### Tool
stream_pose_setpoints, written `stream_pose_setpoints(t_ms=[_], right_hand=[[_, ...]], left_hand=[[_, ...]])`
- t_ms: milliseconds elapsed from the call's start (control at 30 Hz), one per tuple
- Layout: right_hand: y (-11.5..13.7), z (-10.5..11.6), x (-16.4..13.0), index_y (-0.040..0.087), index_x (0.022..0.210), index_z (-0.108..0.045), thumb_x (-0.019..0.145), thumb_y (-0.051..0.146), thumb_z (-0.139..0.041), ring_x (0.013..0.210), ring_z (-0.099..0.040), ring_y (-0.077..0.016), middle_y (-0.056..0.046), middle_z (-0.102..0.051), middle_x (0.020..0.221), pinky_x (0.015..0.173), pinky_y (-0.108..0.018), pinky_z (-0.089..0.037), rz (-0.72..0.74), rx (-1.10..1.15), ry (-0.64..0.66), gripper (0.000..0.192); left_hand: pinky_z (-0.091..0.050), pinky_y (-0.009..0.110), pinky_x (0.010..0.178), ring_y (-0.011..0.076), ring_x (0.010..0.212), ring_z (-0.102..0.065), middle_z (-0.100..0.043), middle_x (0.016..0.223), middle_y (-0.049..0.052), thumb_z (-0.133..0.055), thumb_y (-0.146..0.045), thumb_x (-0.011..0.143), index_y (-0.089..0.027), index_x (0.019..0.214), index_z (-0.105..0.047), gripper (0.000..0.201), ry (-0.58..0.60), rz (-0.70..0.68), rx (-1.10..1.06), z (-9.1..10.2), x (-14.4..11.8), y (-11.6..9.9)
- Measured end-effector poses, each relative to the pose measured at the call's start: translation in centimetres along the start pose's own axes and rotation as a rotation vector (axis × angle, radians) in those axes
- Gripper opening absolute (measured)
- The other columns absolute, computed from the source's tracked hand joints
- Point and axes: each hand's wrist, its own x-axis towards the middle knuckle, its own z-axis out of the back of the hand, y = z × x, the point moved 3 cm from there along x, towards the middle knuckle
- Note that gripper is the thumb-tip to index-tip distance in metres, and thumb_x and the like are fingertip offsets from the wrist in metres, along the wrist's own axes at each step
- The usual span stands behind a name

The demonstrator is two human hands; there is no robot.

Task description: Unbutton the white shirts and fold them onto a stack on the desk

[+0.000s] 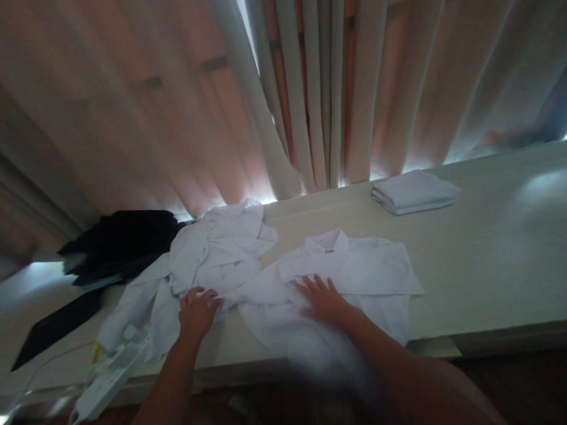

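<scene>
A white collared shirt (370, 265) lies spread on the light table, its collar toward the curtains and its lower part drooping over the front edge. My right hand (324, 301) rests flat on the shirt's middle, fingers spread. At the shirt's left side, my left hand (197, 311) has its fingers curled in a pinch on the end of the shirt's stretched-out sleeve. Just beyond my left hand is a crumpled pile of white clothes (219, 240), which the sleeve end meets.
A folded white garment (416, 191) sits at the back right. Dark folded clothes (125, 241) are stacked at the back left, near a flat black object (58, 326). A white power strip (110, 380) with cables lies at the front left edge. Curtains (306, 92) hang behind the table.
</scene>
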Motion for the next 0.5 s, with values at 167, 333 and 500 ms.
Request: stream_pose_setpoints(t_ms=[167, 333, 500], right_hand=[[0.0, -0.3, 1.0, 0.034, 0.159, -0.014, 0.090, 0.061, -0.050, 0.151, -0.005, -0.0440, -0.005, -0.013, 0.167, 0.113, -0.073, -0.006, 0.010, 0.069, 0.061, 0.082], [0.2, -0.1, 1.6, 0.035, 0.159, -0.017, 0.089, 0.060, -0.053, 0.149, -0.007, -0.0475, -0.008, -0.016, 0.167, 0.110, -0.076, -0.006, 0.018, 0.085, 0.087, 0.082], [0.3, -0.4, 2.2, 0.036, 0.158, -0.017, 0.089, 0.059, -0.054, 0.149, -0.003, -0.0499, -0.010, -0.012, 0.167, 0.107, -0.079, -0.006, 0.005, 0.073, 0.096, 0.083]], left_hand=[[-0.039, 0.046, 0.109, 0.0301, 0.125, -0.052, -0.063, 0.127, 0.014, -0.049, -0.040, 0.087, -0.017, 0.098, -0.068, 0.032, -0.099, -0.033, -0.273, 4.7, 2.5, 0.7], [-0.042, 0.043, 0.107, 0.0315, 0.124, -0.057, -0.067, 0.127, 0.016, -0.038, -0.061, 0.086, -0.012, 0.114, -0.067, 0.064, 0.305, 0.104, -0.460, 8.1, 2.6, -0.1], [-0.042, 0.043, 0.108, 0.0367, 0.129, -0.054, -0.066, 0.133, 0.014, -0.065, -0.061, 0.065, -0.014, 0.124, -0.067, 0.075, 0.644, 0.073, -0.354, 8.9, 0.3, 0.6]])
